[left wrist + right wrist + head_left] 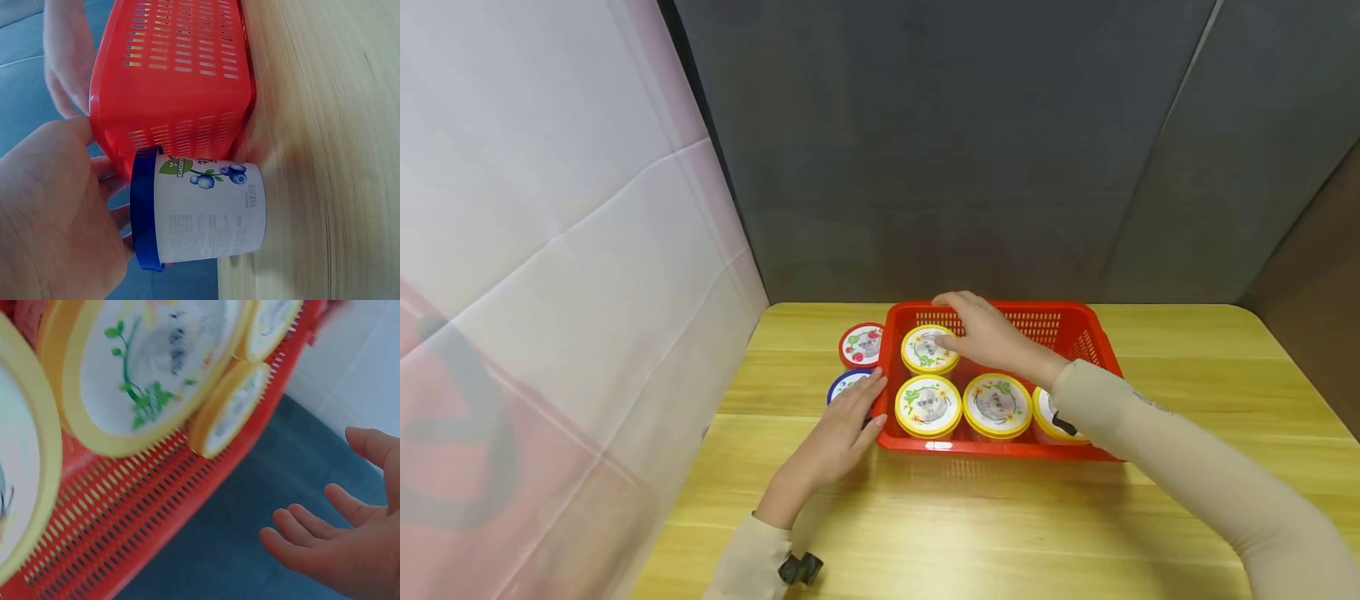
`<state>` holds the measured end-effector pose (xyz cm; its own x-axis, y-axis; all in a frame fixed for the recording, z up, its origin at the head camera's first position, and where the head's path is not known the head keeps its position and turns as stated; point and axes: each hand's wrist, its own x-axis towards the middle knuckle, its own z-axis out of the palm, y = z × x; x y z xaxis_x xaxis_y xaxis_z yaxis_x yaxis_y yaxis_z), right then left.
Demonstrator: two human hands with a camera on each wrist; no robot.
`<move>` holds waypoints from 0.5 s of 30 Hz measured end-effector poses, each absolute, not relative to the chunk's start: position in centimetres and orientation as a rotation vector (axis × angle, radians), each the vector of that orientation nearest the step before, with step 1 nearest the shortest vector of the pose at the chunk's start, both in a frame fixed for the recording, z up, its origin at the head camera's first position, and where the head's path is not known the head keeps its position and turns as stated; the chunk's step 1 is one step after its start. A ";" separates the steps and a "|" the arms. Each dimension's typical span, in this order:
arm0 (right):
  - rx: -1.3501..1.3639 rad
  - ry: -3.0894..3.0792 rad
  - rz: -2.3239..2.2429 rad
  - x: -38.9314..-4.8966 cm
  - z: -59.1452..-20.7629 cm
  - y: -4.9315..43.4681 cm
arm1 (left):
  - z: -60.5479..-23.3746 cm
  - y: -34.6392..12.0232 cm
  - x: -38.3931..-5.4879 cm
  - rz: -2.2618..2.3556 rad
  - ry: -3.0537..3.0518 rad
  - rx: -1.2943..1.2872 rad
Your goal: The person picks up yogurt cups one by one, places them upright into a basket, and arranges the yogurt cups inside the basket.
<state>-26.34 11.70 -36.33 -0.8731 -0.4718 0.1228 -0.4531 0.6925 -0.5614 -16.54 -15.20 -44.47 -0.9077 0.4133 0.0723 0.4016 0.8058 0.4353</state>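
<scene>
My right hand point(988, 333) reaches over the red plastic basket point(842, 450). It is spread above the far-left yellow-lidded tub point(925, 342), and the right wrist view shows nothing in its grasp. Three more yellow-lidded tubs, including a near-left one point(928, 407) and a middle one point(997, 406), stand along the basket's near side; the right sleeve partly covers the rightmost. My left hand point(842, 421) rests extended fingers and thumb at the basket's left rim. Beside that hand stands a white tub with a blue lid and blueberry print point(206, 212), upright outside the basket.
A red-lidded tub with berry print point(861, 344) stands left of the basket, behind the blue-lidded one. The wooden table point(1000, 525) ends at a dark grey panel point(962, 167) behind. A pale printed cloth point(565, 208) hangs along the left side.
</scene>
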 end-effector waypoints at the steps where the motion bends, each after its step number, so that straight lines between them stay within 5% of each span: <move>1: -0.799 2.874 -0.924 -26.1 -35.9 11.9 | -44.5 -15.2 -16.6 0.702 2.962 0.673; 15: -0.877 2.937 -0.791 -23.9 -34.2 15.7 | -44.4 -16.6 -17.2 0.682 2.961 0.663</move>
